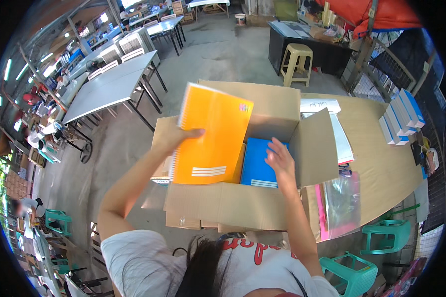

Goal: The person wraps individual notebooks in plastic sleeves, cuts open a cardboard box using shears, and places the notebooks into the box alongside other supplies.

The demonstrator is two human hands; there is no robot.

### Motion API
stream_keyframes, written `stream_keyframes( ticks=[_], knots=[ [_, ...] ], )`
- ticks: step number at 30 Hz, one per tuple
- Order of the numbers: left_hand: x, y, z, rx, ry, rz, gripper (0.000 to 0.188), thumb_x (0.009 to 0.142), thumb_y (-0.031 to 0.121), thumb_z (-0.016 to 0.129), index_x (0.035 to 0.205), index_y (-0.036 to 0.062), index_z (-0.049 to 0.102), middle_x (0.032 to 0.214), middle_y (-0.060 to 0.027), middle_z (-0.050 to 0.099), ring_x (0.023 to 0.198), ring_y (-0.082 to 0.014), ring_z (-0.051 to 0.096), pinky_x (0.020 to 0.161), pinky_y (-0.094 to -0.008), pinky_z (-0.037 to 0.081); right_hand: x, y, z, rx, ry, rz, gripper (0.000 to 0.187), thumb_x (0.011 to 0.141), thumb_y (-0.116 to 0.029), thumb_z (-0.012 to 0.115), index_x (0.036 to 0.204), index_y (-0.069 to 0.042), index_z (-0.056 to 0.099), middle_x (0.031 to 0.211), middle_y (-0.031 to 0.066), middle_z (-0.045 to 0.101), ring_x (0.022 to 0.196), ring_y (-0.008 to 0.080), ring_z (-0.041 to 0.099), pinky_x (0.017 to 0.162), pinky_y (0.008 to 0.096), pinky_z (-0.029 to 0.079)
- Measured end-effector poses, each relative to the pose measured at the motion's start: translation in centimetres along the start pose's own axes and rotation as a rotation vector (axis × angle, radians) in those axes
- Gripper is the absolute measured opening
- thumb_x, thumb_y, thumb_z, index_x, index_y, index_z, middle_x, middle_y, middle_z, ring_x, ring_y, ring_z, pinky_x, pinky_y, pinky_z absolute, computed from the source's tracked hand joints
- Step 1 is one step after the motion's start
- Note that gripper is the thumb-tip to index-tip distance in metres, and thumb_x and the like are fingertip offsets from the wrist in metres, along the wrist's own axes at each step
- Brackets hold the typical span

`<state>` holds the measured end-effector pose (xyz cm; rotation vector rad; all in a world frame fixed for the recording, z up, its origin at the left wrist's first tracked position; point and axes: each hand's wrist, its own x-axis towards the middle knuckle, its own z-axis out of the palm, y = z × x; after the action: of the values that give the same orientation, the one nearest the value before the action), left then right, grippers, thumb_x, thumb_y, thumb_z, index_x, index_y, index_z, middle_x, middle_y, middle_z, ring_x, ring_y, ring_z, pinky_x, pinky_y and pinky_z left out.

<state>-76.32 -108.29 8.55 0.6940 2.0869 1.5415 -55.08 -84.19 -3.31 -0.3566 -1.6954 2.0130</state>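
An orange spiral notebook (215,133) with white label lines is gripped at its coiled left edge by my left hand (184,137), thumb across the cover. It is held up over the left part of an open cardboard box (277,101). Inside the box lies a blue notebook (257,161), with a sliver of another orange one beside it, mostly hidden behind the raised notebook. Over the blue notebook's right side is my right hand (281,162), fingers loosely extended and holding nothing. Whether its fingertips touch the cover I cannot tell.
Right of the box, a wooden table (369,133) carries a pink-edged clear plastic sleeve (342,205) and stacked blue-and-white boxes (402,116). Green stools (352,274) stand at lower right, a beige stool (297,62) farther back. Grey tables (114,84) line the left, with people beyond.
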Motion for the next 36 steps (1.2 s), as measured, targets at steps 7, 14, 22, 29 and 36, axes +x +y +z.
stream_keyframes(
  ticks=[7,14,22,29,36],
  knots=[
    [-12.9,12.1,7.7,-0.482,-0.153,0.136,0.059,0.089,0.021,0.062,0.138,0.0003,0.038,0.125,-0.0141,0.058,0.111,-0.0266,0.06,0.095,-0.0395,0.05,-0.2,-7.8,-4.4,0.801,-0.582,0.171,0.115,0.075,-0.086,0.034,0.15,-0.001,0.017,0.147,0.0196,0.038,0.136,0.0308,0.036,0.113,0.0455,0.025],
    [-15.6,9.8,34.7,-0.38,-0.334,0.003,0.057,0.081,0.019,0.073,0.13,0.0018,0.05,0.118,-0.0095,0.061,0.107,-0.0206,0.06,0.093,-0.0341,0.048,-26.1,-16.4,-27.4,0.285,-0.096,0.028,0.102,0.074,-0.053,0.076,0.145,0.0,0.025,0.142,0.0163,0.04,0.129,0.0301,0.043,0.105,0.043,0.039],
    [-17.2,7.6,68.2,0.338,-0.665,-0.112,0.087,0.07,0.04,0.081,0.125,-0.0153,0.043,0.108,-0.0232,0.063,0.095,-0.0271,0.065,0.082,-0.0357,0.052,-43.0,-7.6,-44.6,0.593,0.595,0.134,0.06,0.077,-0.014,0.073,0.129,0.004,0.047,0.12,0.0183,0.058,0.107,0.0312,0.061,0.091,0.0409,0.051],
    [-20.3,10.4,79.0,-0.131,-1.335,-0.042,0.082,0.083,0.044,0.071,0.139,-0.0056,0.038,0.119,-0.0193,0.06,0.104,-0.0241,0.061,0.086,-0.0338,0.05,-52.2,-2.8,-54.1,1.094,0.641,-0.022,0.061,0.076,-0.016,0.069,0.13,0.003,0.049,0.119,0.0196,0.063,0.103,0.0346,0.065,0.091,0.0439,0.053],
    [-18.2,11.0,89.9,-0.129,-1.403,-0.061,0.065,0.09,0.035,0.065,0.139,-0.0009,0.041,0.12,-0.016,0.061,0.102,-0.0195,0.062,0.087,-0.0309,0.05,-53.1,-4.9,-64.0,0.943,0.82,-0.114,0.06,0.073,-0.013,0.071,0.126,0.004,0.05,0.116,0.0197,0.064,0.101,0.0339,0.066,0.091,0.0442,0.053]
  ],
)
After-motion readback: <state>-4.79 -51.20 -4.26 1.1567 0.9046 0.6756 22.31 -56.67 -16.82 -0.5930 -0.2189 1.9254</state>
